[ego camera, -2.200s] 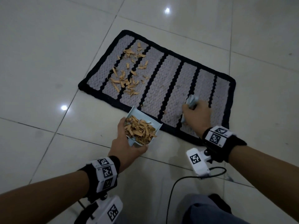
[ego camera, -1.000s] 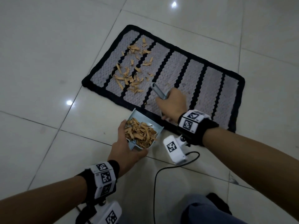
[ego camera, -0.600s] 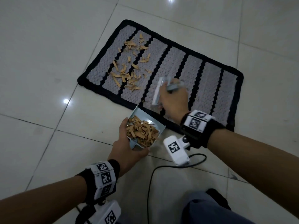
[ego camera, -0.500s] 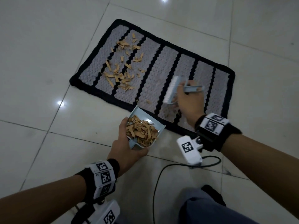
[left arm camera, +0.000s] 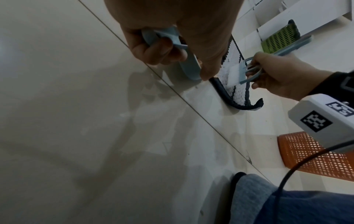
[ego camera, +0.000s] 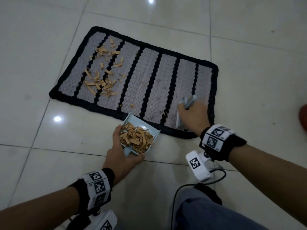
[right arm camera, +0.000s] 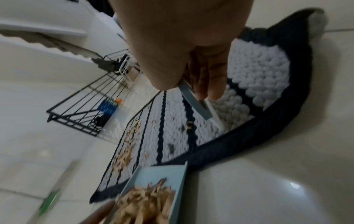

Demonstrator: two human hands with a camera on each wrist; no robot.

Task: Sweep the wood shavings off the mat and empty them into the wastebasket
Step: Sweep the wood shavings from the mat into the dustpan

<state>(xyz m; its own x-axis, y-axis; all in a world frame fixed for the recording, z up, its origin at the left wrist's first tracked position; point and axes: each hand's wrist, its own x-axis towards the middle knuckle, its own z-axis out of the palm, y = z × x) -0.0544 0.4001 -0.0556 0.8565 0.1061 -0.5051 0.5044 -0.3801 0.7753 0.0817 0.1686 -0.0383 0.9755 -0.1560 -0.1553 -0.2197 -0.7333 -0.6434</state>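
A grey mat (ego camera: 149, 77) with black stripes and border lies on the tiled floor. Loose wood shavings (ego camera: 101, 77) are scattered over its left part. My left hand (ego camera: 123, 153) grips a pale blue dustpan (ego camera: 132, 122) at the mat's near edge; a heap of shavings (ego camera: 137, 138) fills it. My right hand (ego camera: 192, 117) grips a small blue brush (ego camera: 186, 103) near the mat's right end, its white bristles (left arm camera: 234, 75) down on the mat. An orange mesh wastebasket (left arm camera: 314, 156) stands to the right in the left wrist view.
A black wire rack (right arm camera: 91, 106) stands beyond the mat's far left end. A green perforated basket (left arm camera: 279, 39) sits by white furniture behind the mat. My knee in jeans (ego camera: 207, 213) and a black cable (ego camera: 182, 190) are near below.
My right hand swung the brush from the mat's middle back to its right end and set the bristles down. The left hand and the filled dustpan stayed at the near edge.
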